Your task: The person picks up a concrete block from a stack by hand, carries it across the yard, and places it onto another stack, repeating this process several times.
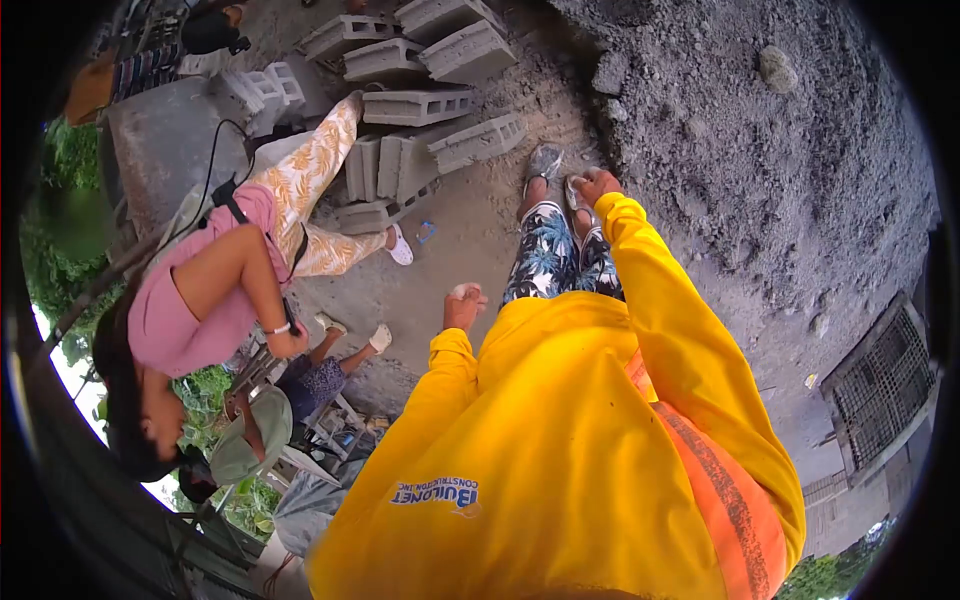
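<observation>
My left hand point(464, 307) is held low in front of my body, left of the yellow sleeve and shirt point(540, 430). Its fingers are curled, with a pale patch at their tips; what they hold, if anything, is too small to tell. Further up the view, my right hand point(597, 187) has bent fingers close above my sandalled foot point(575, 200). Anything inside that hand is hidden. Beneath both hands lies grey, dusty ground point(445, 245). Several hollow concrete blocks point(418, 106) are piled beyond my left hand.
A person in a pink top point(220, 290) bends close by on the left. Another person with a green cap point(250, 437) is lower left. A large heap of grey gravel point(740, 130) rises at the right, with a metal mesh screen point(882, 385) beside it.
</observation>
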Motion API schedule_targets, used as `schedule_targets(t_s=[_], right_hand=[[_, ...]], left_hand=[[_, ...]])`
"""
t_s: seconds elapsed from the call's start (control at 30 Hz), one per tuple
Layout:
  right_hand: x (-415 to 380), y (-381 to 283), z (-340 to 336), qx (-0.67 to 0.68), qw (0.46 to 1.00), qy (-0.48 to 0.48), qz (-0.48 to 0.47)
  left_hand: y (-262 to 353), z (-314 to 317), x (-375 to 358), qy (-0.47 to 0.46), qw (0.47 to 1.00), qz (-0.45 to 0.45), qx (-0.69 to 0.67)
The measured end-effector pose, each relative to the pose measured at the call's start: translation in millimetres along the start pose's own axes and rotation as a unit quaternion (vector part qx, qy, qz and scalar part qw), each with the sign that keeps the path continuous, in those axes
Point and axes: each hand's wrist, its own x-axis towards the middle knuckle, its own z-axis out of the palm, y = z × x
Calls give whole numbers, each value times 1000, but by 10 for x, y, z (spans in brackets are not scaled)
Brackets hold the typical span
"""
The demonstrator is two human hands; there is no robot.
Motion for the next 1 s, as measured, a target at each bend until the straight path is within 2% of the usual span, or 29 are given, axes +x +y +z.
schedule_targets(t_s=[0.07,0.13,0.23,0.33,0.37,0.53,0.67,0.73,0.8,0.87,0.93,1.0], right_hand=[[321,-271,244,31,992,-87,81],[519,-647,269,46,987,-123,89],[1183,-718,804,64,989,-107,77],[1607,-1099,936,63,978,-113,166],[1925,-984,1295,107,968,-148,171],[2277,-1160,1574,146,935,-198,255],[2491,-1129,1622,166,912,-237,289],[2493,-1101,1619,189,907,-237,292],[2475,-1075,1739,198,908,-213,301],[2364,-1191,1527,213,907,-203,302],[2165,-1232,1360,234,900,-187,315],[1824,-1251,1012,244,905,-114,330]], left_hand=[[165,-115,195,-4,1000,8,11],[386,-150,406,-5,999,10,31],[879,-223,744,-15,997,-6,75],[1383,-419,852,4,998,18,64],[1531,-512,901,10,997,20,68],[2068,-779,1042,31,993,27,110],[2621,-782,1459,22,986,93,135],[3107,-601,1705,-1,976,135,170],[3626,-325,1966,-25,947,225,227],[4077,-8,2341,-17,849,400,345],[4644,415,2540,-33,755,490,434],[4973,810,2751,-43,663,524,533]])
